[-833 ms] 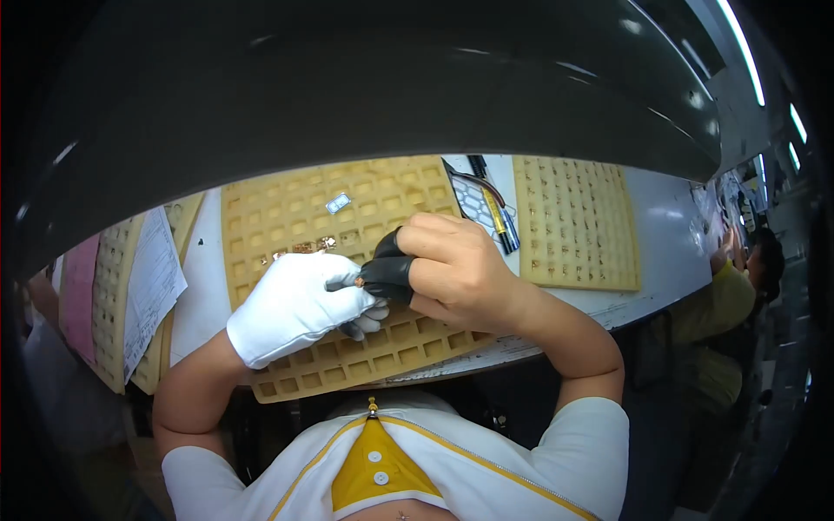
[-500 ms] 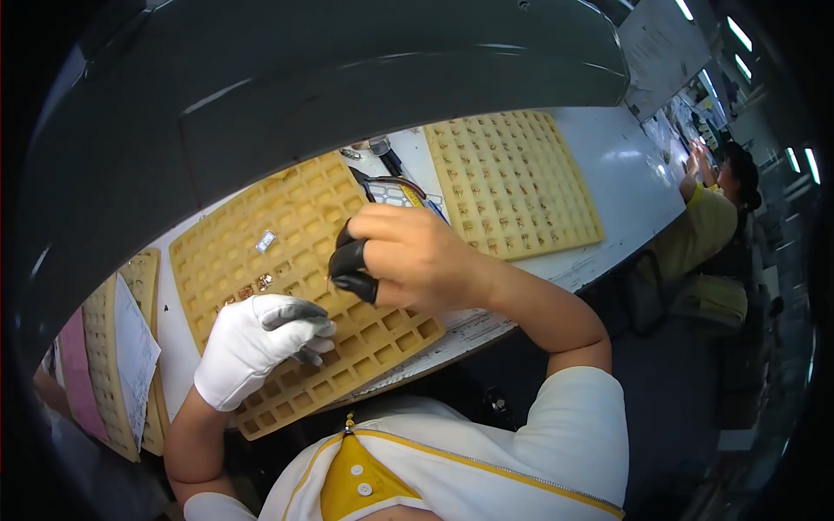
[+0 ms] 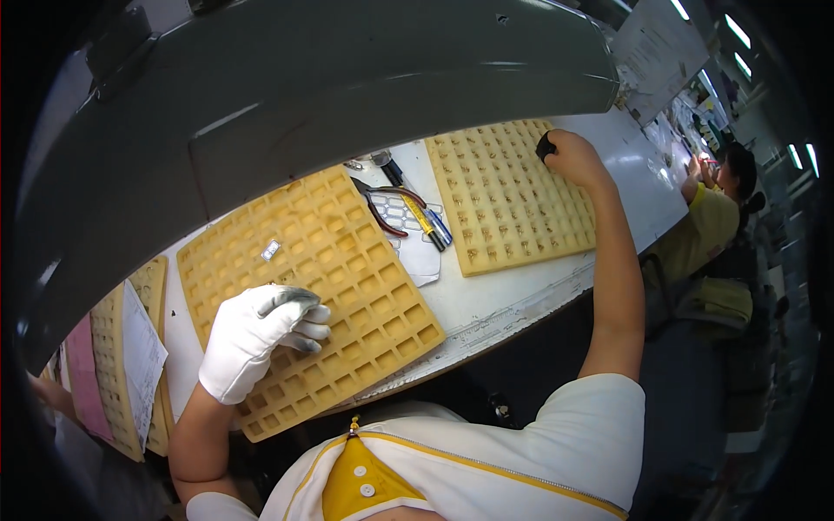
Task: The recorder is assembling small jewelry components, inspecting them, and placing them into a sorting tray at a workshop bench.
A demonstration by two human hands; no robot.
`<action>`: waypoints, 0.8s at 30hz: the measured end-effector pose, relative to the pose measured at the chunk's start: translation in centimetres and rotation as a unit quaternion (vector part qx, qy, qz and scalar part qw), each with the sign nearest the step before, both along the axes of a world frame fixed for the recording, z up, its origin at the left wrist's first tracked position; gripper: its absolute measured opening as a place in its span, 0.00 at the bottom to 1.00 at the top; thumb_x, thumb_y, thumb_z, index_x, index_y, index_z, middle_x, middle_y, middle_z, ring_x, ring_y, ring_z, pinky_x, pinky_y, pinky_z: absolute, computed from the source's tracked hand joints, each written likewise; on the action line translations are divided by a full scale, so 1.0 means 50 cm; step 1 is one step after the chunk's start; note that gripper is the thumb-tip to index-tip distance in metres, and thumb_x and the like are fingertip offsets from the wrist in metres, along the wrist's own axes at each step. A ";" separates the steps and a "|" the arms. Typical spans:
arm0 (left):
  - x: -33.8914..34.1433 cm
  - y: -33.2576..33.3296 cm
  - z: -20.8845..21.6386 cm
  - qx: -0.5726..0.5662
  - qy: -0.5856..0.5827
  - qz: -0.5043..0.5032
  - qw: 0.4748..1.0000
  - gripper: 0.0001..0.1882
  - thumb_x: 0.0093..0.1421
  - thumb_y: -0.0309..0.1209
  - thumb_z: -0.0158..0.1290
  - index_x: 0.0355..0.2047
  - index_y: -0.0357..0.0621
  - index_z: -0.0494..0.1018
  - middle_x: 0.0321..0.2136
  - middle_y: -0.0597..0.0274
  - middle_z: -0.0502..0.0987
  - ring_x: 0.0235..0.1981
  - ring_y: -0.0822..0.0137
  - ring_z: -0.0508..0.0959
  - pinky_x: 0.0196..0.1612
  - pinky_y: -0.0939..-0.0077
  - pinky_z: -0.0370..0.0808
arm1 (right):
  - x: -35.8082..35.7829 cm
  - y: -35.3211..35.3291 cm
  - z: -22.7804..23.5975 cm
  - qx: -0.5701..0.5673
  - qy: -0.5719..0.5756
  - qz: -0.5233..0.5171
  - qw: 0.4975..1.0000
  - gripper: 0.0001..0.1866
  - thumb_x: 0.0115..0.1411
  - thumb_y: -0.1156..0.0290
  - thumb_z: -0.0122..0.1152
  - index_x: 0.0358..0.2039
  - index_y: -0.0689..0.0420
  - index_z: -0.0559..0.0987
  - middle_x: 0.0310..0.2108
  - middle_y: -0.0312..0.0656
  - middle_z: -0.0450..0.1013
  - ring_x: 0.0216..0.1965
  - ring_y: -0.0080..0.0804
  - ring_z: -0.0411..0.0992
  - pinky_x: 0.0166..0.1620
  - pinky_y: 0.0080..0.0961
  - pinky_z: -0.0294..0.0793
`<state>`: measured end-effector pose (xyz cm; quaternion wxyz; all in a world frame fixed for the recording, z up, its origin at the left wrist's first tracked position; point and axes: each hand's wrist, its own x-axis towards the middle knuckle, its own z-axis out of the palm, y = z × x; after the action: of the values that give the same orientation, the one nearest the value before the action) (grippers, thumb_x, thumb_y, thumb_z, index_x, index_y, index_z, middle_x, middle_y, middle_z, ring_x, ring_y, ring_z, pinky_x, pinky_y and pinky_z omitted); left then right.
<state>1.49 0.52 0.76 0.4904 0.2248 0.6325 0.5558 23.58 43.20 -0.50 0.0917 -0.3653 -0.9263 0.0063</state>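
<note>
My left hand, in a white glove with greyed fingertips, is over a yellow tray of square pockets. Its fingers curl inward; whatever they hold, if anything, is hidden. A small white label lies on that tray beyond the glove. My right hand reaches to the far right corner of a second yellow tray, whose rows hold many tiny metallic pieces. Black covers sit on its fingertips, which are drawn together. Anything between them is too small to make out.
Between the trays lie red-handled pliers, a yellow marker, a blue pen and a white sheet. A dark machine housing overhangs the table's back. More trays with papers lean at left. Another person sits far right.
My right hand has moved from above the left tray, beside the glove, to the far corner of the right tray. The gloved left hand has barely shifted; copper-coloured pieces beside it are now mostly hidden.
</note>
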 end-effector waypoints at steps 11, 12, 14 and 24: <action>-0.006 0.005 -0.003 0.012 0.022 0.013 1.000 0.17 0.61 0.32 0.49 0.42 0.26 0.70 0.35 0.46 0.77 0.33 0.60 0.80 0.35 0.72 0.78 | -0.028 -0.003 -0.001 0.030 -0.072 -0.002 0.997 0.10 0.46 0.71 0.56 0.29 0.61 0.76 0.33 0.50 0.73 0.38 0.48 0.72 0.43 0.40 0.71; -0.004 0.004 -0.001 0.012 0.022 0.013 1.000 0.17 0.61 0.32 0.49 0.42 0.26 0.70 0.35 0.46 0.77 0.33 0.60 0.80 0.35 0.72 0.78 | -0.022 -0.009 -0.004 0.031 -0.072 -0.001 0.997 0.10 0.46 0.71 0.56 0.29 0.61 0.76 0.33 0.50 0.73 0.38 0.48 0.72 0.43 0.40 0.71; -0.005 0.002 0.001 0.017 0.028 0.013 0.999 0.17 0.61 0.32 0.50 0.42 0.26 0.70 0.35 0.46 0.77 0.33 0.60 0.80 0.35 0.72 0.78 | -0.012 -0.021 -0.017 0.020 0.005 -0.020 1.000 0.09 0.47 0.75 0.54 0.30 0.63 0.76 0.35 0.51 0.72 0.39 0.49 0.71 0.43 0.38 0.71; -0.005 -0.016 -0.002 0.039 0.015 0.001 0.999 0.17 0.61 0.34 0.49 0.43 0.29 0.70 0.37 0.49 0.77 0.35 0.63 0.80 0.37 0.73 0.78 | 0.009 -0.046 -0.048 -0.008 0.101 0.010 0.995 0.07 0.49 0.81 0.50 0.31 0.68 0.71 0.37 0.54 0.68 0.39 0.54 0.68 0.43 0.40 0.67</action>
<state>1.22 -0.26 0.69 0.4711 0.2516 0.6176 0.5774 24.05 40.92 -2.89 0.1817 -0.3540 -0.9160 0.0511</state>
